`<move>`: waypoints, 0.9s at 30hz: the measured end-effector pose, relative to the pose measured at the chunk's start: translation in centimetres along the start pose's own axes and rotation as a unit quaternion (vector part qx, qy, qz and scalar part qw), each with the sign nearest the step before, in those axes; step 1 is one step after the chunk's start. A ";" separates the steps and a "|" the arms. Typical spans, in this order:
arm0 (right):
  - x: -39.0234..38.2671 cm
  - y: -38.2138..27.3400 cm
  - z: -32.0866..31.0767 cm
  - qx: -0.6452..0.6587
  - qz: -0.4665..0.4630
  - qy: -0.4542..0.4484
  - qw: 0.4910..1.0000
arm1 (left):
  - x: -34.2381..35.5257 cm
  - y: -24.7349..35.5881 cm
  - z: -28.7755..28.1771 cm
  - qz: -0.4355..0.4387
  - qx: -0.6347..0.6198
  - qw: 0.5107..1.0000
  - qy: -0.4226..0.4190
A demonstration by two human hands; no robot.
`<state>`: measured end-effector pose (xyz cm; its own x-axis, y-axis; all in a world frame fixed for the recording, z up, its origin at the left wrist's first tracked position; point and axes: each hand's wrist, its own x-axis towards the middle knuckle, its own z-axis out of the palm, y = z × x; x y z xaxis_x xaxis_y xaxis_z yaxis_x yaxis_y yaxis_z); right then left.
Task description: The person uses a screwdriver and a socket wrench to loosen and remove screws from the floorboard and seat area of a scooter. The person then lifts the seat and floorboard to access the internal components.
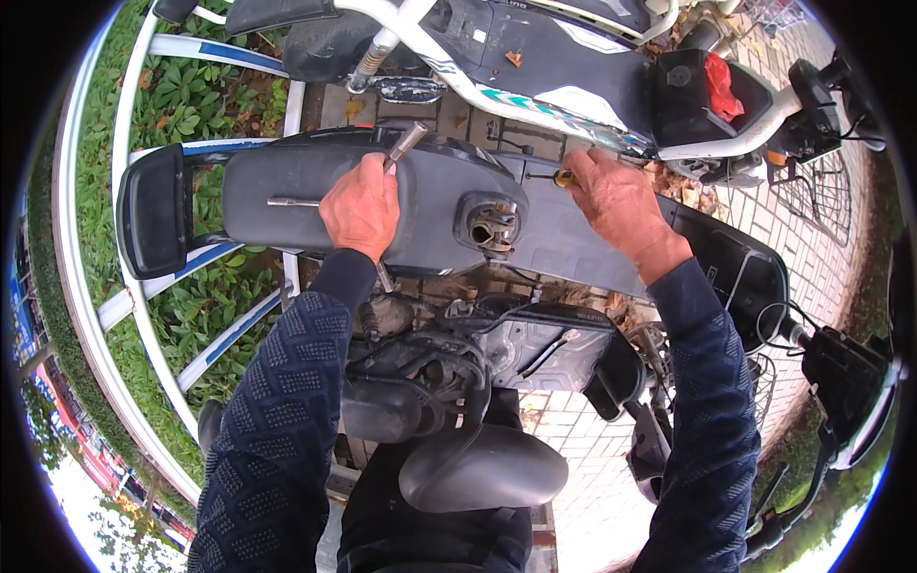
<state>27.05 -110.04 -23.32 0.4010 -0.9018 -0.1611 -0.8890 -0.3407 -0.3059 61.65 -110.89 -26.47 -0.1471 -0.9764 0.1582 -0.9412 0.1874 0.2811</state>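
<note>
Over the grey seat point(277, 177) of a scooter, my left hand point(363, 212) is closed round a metal three-way socket wrench point(409, 143). One arm of it points up and right, a thinner one left, and a third shows below my wrist. My right hand point(616, 202) grips a screwdriver point(564, 179) with a yellowish handle, most of it hidden by the fingers. Its thin shaft points left above the grey footboard point(564, 234). Between my hands, an opening with a dark round hole point(485, 232) shows in the scooter's body.
A white-framed scooter point(564, 67) stands beyond, a red bag point(721, 88) in its front compartment. Nearer me is another dark scooter with a rounded saddle point(482, 468). A white and blue railing point(143, 143) borders green plants at left. Paving point(812, 181) lies at right.
</note>
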 end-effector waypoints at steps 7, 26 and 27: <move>0.6 -0.2 0.9 -0.031 0.078 -0.053 0.995 | -0.2 -0.1 0.1 0.005 -0.004 1.000 0.008; -0.1 -1.4 0.1 0.023 -0.066 0.081 0.994 | 0.1 0.2 -0.3 -0.004 -0.011 1.000 -0.007; -0.1 -1.9 0.2 0.057 -0.045 0.082 0.994 | 0.1 0.3 -0.3 -0.005 -0.004 1.000 -0.008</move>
<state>28.80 -109.24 -22.94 0.4285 -0.9032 0.0251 -0.8159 -0.3987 -0.4187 61.47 -110.88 -26.14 -0.1422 -0.9798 0.1409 -0.9401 0.1782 0.2907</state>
